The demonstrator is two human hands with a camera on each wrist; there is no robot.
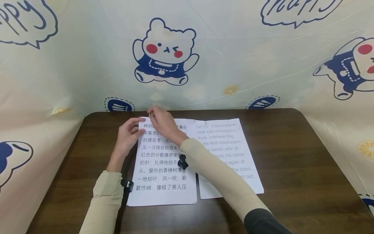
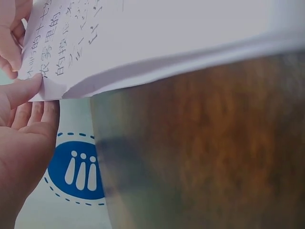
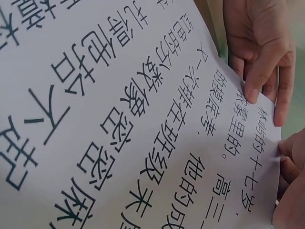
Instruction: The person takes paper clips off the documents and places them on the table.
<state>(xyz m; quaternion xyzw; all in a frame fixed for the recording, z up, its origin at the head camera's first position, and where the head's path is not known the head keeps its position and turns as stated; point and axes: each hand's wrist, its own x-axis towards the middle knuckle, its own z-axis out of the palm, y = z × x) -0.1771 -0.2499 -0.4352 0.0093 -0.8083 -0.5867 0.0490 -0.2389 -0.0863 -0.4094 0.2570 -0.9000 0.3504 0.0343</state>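
A stack of white sheets (image 1: 163, 196) printed with Chinese text lies on the table, its top edge toward the back wall. At the top left corner my left hand (image 1: 126, 135) grips the stack, thumb on top and fingers beneath, as the left wrist view shows. That corner is raised off the table. My right hand (image 1: 165, 123) is at the same top edge, just right of the left hand, pinching a small gold paper clip (image 1: 150, 114) between thumb and fingers. In the right wrist view the right hand (image 3: 293, 176) is partly cut off and the clip is hidden.
Beside the stack lie sheets with English text (image 1: 248, 182), a paper clip (image 1: 205, 123) at their top edge; the right forearm crosses over them. A small green clip (image 1: 247, 127) lies on the brown table (image 1: 292, 169). A patterned cloth (image 1: 233, 58) hangs behind.
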